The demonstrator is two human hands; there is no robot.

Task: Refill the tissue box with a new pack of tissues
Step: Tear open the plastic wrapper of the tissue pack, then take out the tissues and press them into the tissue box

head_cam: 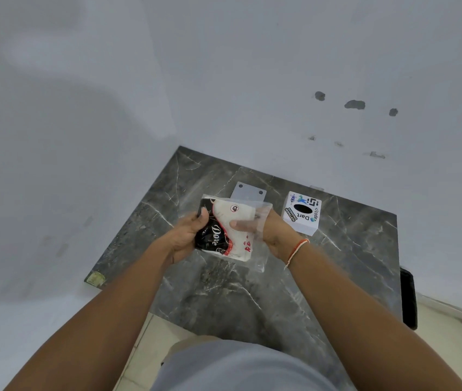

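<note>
A plastic tissue pack [225, 231], black and white with red marks, is held above the middle of the dark marble table [252, 300]. My left hand [187, 237] grips its black left end, thumb on top. My right hand [269, 231] holds the clear right end, fingers inside or behind the transparent wrap and touching the white tissues. The white cube tissue box [303, 215] with stickers and a dark oval opening on top stands on the table just right of my right hand.
A grey flat plate [249, 191] with two holes lies behind the pack near the wall. White walls close off the back and left sides. A black object [408, 297] sits at the table's right edge. Pale floor tiles show below.
</note>
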